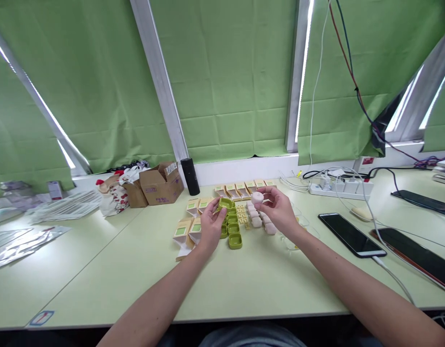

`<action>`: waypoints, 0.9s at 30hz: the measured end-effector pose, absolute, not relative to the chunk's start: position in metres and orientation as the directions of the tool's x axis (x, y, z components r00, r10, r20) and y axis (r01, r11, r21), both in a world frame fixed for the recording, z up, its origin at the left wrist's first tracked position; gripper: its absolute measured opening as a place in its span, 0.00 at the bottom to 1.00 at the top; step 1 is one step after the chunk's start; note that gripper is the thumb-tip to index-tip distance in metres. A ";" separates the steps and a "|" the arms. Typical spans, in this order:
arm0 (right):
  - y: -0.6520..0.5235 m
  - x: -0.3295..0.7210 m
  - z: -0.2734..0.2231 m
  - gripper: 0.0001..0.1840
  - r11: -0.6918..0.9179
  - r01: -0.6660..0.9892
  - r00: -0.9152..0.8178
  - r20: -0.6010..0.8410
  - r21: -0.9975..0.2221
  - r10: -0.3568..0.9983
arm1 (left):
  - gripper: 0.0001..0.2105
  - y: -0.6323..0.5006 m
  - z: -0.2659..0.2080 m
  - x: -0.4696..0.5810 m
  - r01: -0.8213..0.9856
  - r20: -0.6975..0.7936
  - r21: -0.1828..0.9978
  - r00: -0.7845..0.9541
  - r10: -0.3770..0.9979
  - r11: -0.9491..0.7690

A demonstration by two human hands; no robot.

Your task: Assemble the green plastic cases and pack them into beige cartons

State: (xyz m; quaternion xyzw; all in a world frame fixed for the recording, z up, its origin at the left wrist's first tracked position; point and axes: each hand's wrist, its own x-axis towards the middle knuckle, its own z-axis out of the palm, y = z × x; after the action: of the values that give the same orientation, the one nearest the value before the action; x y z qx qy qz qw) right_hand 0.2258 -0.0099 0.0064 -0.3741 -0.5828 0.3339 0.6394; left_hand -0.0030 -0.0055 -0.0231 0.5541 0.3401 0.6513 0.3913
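Note:
My left hand [210,225] grips a small olive-green open case [226,203], raised over the table. In the fingers of my right hand [279,211] is a small pale pink rounded block [257,197], close to the case but apart from it. Below my hands stand rows of more green cases [235,241], a group of little yellow pieces [242,215] and rows of matching pale blocks [269,228]. Cream and brown card boxes with green labels [181,230] lie left of the cases. Another row of such card boxes [240,189] runs behind.
Clear plastic pieces [292,244] lie under my right forearm. A charging phone [350,234], a power strip [340,189] and loose cables are at right. A cardboard box [161,184], a black cylinder [189,176] and a printed bag [114,196] stand at back left.

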 end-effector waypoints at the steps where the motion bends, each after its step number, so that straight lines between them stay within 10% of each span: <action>1: -0.011 0.229 0.005 0.20 0.511 0.098 0.085 0.518 -0.854 0.851 | 0.30 -0.006 -0.023 -0.003 -0.129 0.456 0.877 -0.082 0.886 -0.463; 16: -0.032 0.235 -0.018 0.28 0.503 0.856 -0.423 0.398 -0.121 0.814 | 0.28 -0.007 -0.023 -0.002 -0.084 0.482 0.869 -0.080 0.873 -0.488; 27: -0.033 0.235 -0.015 0.11 0.500 0.860 -0.438 0.356 -0.099 0.825 | 0.28 -0.013 -0.018 -0.001 -0.041 0.489 0.869 -0.070 0.869 -0.493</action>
State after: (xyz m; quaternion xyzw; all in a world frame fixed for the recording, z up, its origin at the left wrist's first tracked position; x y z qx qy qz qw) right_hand 0.2354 -0.0328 -0.0145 -0.4976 -0.8467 -0.0483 0.1821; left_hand -0.0006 -0.0134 -0.0175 0.5816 0.3559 0.6388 0.3563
